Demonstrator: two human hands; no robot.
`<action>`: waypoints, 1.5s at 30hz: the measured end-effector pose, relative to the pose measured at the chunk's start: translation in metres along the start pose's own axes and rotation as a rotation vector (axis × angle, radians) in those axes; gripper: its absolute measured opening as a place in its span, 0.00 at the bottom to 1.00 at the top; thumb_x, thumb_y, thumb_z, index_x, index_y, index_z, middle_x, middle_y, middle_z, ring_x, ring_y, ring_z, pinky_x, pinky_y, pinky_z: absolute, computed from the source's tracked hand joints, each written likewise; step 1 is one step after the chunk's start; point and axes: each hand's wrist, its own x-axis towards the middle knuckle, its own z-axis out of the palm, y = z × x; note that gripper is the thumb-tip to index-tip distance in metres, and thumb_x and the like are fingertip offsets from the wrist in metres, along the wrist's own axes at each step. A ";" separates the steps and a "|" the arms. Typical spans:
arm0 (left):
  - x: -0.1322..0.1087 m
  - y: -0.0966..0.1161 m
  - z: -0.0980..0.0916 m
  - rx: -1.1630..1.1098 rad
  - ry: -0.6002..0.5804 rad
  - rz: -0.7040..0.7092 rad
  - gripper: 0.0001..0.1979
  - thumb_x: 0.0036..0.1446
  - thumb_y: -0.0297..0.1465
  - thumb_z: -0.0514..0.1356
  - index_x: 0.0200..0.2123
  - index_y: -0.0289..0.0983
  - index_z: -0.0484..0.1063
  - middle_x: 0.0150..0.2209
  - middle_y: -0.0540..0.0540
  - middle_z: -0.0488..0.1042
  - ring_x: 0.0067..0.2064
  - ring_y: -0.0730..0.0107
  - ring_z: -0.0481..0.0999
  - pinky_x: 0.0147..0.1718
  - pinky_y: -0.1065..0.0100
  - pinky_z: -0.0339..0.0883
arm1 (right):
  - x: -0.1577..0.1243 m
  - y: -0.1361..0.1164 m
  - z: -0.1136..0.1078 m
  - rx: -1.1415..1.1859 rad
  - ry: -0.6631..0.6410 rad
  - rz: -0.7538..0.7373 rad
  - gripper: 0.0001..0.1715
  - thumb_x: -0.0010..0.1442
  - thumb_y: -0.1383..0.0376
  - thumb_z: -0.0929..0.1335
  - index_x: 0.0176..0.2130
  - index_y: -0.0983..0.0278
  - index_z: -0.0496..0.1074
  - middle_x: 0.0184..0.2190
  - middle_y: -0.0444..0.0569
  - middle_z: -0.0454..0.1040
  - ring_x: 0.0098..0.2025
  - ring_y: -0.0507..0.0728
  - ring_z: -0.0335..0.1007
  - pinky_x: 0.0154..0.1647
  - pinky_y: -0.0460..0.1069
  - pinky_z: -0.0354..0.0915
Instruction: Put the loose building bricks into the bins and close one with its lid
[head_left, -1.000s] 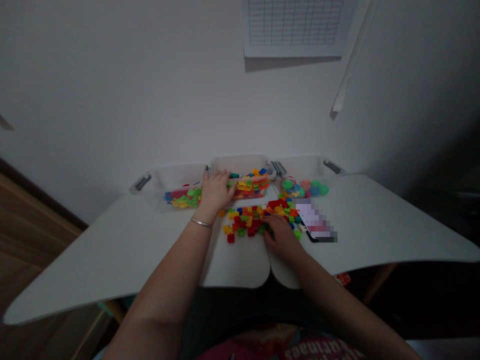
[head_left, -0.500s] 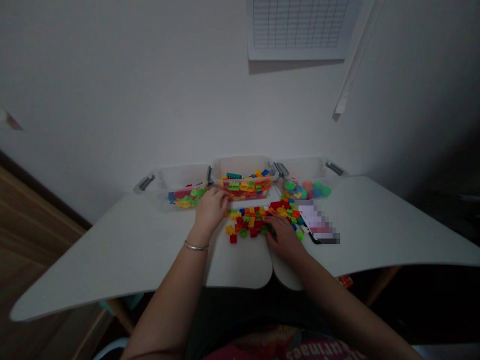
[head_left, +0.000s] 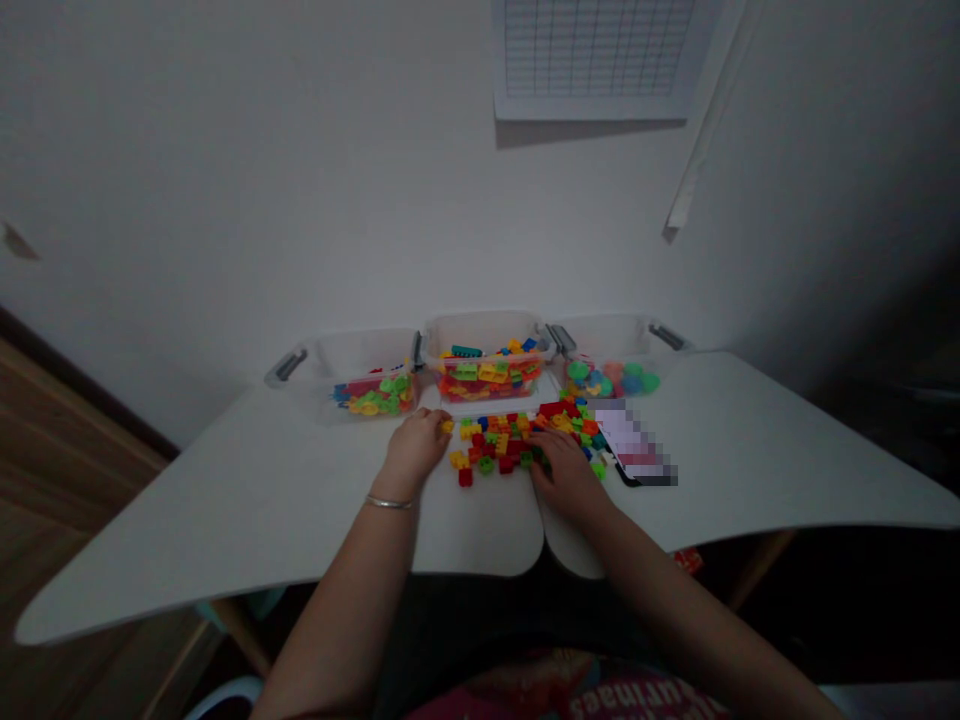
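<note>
- Our left hand (head_left: 415,450) has its fingers drawn in, tips at a yellow block (head_left: 447,426); we cannot tell whether they clamp it.
- Beyond that hand to the right stands the middle bin (head_left: 484,326); a second ago we had the hand over its left side.
- Loose blocks (head_left: 501,443) lie between our hands.
- Our right hand (head_left: 568,474) rests bent-fingered on them, as before; its grip is hidden.
- Just right of it lies a phone (head_left: 630,445).
</note>
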 end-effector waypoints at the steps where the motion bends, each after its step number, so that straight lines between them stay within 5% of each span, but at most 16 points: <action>1: 0.000 -0.001 0.002 0.002 0.009 0.007 0.13 0.60 0.31 0.55 0.46 0.38 0.74 0.43 0.41 0.76 0.46 0.62 0.75 0.48 0.65 0.66 | 0.000 0.000 0.000 -0.003 -0.002 0.001 0.23 0.56 0.71 0.63 0.52 0.68 0.70 0.52 0.58 0.72 0.59 0.64 0.62 0.63 0.63 0.57; 11: 0.004 -0.014 0.015 -0.219 0.052 0.022 0.10 0.56 0.33 0.59 0.40 0.38 0.74 0.35 0.44 0.77 0.36 0.65 0.75 0.37 0.67 0.66 | 0.000 0.000 0.000 -0.006 0.004 -0.009 0.23 0.56 0.71 0.63 0.51 0.69 0.71 0.52 0.59 0.73 0.59 0.64 0.63 0.62 0.63 0.58; 16: 0.007 -0.012 0.018 -0.503 0.202 -0.059 0.14 0.55 0.37 0.59 0.43 0.37 0.72 0.34 0.46 0.75 0.31 0.70 0.73 0.30 0.69 0.66 | 0.001 0.001 0.000 -0.012 -0.001 -0.014 0.23 0.55 0.71 0.63 0.51 0.69 0.71 0.52 0.59 0.73 0.58 0.64 0.63 0.62 0.63 0.58; 24: 0.024 0.009 -0.024 -0.680 0.430 0.139 0.14 0.58 0.37 0.58 0.46 0.38 0.73 0.43 0.43 0.76 0.37 0.68 0.75 0.36 0.67 0.71 | 0.001 0.000 -0.001 0.004 -0.006 -0.007 0.23 0.56 0.71 0.63 0.51 0.67 0.71 0.51 0.57 0.73 0.59 0.63 0.63 0.62 0.63 0.58; 29: 0.047 0.025 -0.054 -0.515 0.585 0.161 0.11 0.57 0.33 0.60 0.42 0.37 0.73 0.42 0.44 0.77 0.43 0.65 0.74 0.46 0.62 0.68 | 0.000 0.000 0.000 0.007 -0.006 -0.004 0.22 0.56 0.71 0.63 0.51 0.67 0.71 0.52 0.57 0.73 0.59 0.63 0.62 0.62 0.63 0.58; 33: 0.067 0.031 -0.067 -0.391 0.541 0.109 0.09 0.58 0.31 0.58 0.42 0.37 0.72 0.42 0.43 0.77 0.45 0.61 0.74 0.49 0.60 0.66 | 0.000 0.000 0.000 -0.005 -0.009 -0.006 0.23 0.56 0.71 0.63 0.51 0.66 0.71 0.52 0.57 0.73 0.59 0.63 0.63 0.62 0.63 0.58; 38: 0.080 0.036 -0.059 -0.261 0.382 0.034 0.11 0.60 0.30 0.55 0.42 0.36 0.74 0.43 0.43 0.78 0.46 0.61 0.75 0.53 0.57 0.62 | 0.000 -0.001 -0.001 -0.012 -0.014 -0.008 0.23 0.56 0.71 0.63 0.51 0.67 0.71 0.52 0.57 0.73 0.59 0.64 0.62 0.62 0.63 0.58; 45: 0.073 0.039 -0.038 -0.097 0.412 0.106 0.16 0.64 0.34 0.50 0.44 0.38 0.76 0.47 0.43 0.77 0.53 0.55 0.70 0.60 0.47 0.51 | -0.001 0.001 0.001 -0.017 0.013 -0.017 0.22 0.56 0.71 0.63 0.50 0.66 0.71 0.51 0.57 0.73 0.59 0.63 0.63 0.62 0.63 0.58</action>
